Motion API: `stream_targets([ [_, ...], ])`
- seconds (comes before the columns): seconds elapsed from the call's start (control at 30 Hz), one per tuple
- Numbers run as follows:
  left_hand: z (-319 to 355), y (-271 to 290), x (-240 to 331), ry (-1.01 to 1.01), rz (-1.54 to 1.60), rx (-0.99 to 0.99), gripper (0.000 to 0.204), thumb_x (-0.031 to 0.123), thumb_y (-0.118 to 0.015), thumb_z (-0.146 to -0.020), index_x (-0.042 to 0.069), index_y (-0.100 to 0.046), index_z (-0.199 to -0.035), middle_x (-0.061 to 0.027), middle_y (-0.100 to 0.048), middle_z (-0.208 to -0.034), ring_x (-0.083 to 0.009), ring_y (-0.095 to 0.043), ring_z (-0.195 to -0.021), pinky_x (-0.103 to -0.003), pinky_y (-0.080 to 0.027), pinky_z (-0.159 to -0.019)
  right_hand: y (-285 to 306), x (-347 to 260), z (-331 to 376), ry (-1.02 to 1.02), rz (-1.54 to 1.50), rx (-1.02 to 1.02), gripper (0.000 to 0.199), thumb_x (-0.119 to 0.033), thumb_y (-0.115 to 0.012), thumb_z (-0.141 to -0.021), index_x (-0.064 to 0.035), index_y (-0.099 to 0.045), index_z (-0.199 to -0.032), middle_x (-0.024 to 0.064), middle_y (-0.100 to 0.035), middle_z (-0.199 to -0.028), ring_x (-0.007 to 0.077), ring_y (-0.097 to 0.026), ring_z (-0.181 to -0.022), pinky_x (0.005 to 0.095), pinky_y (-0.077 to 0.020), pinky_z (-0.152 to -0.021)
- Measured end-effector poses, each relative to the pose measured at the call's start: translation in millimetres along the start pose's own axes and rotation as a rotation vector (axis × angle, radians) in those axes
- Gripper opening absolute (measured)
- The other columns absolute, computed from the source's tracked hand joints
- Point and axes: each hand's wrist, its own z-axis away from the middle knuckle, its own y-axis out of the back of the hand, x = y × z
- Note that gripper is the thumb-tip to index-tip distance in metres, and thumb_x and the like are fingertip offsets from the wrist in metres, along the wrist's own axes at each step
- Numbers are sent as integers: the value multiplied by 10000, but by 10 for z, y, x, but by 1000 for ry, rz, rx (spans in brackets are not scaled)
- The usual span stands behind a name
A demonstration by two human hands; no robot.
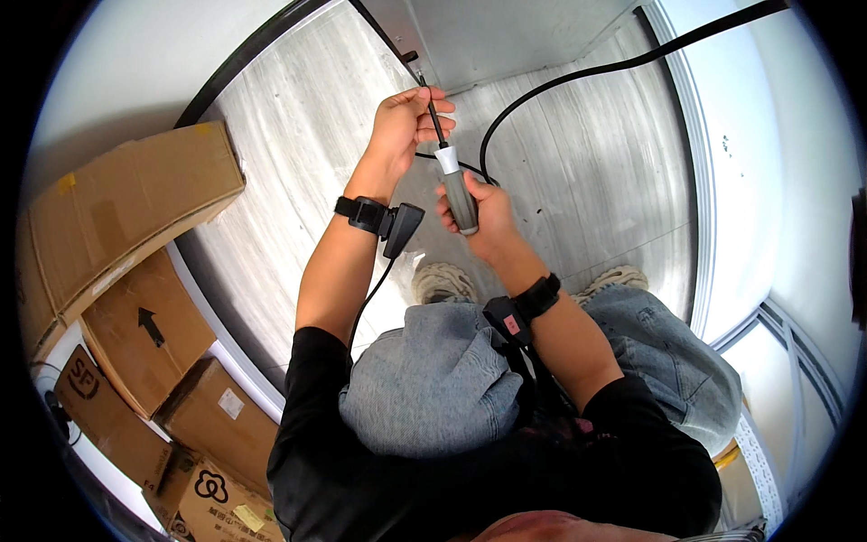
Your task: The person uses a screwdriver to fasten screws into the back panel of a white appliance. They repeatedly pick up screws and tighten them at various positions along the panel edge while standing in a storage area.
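A screwdriver (461, 200) with a grey handle, pale collar and long dark shaft points away from me, toward the lower edge of a light grey metal panel (515, 41). My right hand (490, 217) is wrapped around the handle. Near the tip, my left hand (402, 125) pinches the shaft between thumb and forefinger, its other fingers partly curled behind. Just beyond the tip sits a small black fitting (411, 57) at the panel's corner, beside a black strip. Whether the tip touches a screw there is too small to tell.
A thick black cable (560, 83) curves from the upper right down behind my hands. Cardboard boxes (135, 208) are stacked along the left. A white wall (741, 154) and door-like frame stand at the right. Wood-look floor (596, 172) lies beneath; my wrists carry strapped black devices (402, 228).
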Motion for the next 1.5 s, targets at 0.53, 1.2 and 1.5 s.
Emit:
stream_targets([
  [0.53,16,-3,-47,18,-55,-6,266,191,-419,-980,-10,-576,-1053,-121,-658,-900,-211,-675,-739,-271,-516,-600,23,-56,49,-33,131,36,428,-450,-418,-939,-45,-557,-926,42,-550,-683,136,-509,-577,267,-384,-510],
  [1.2,64,-65,-128,-32,-11,12,267,222,-450,-975,2,-599,-994,-100,-668,-880,-186,-666,-719,-279,-526,-623,227,103,-149,75,106,28,408,-444,-448,-935,-44,-528,-941,44,-545,-681,142,-464,-475,268,-351,-417],
  [1.5,26,-40,-182,-10,-52,20,328,276,-430,-984,-5,-598,-973,-136,-667,-887,-201,-659,-701,-293,-535,-639,36,242,-135,301,340,210,354,-402,-499,-922,-50,-520,-947,49,-533,-623,146,-472,-478,278,-359,-434],
])
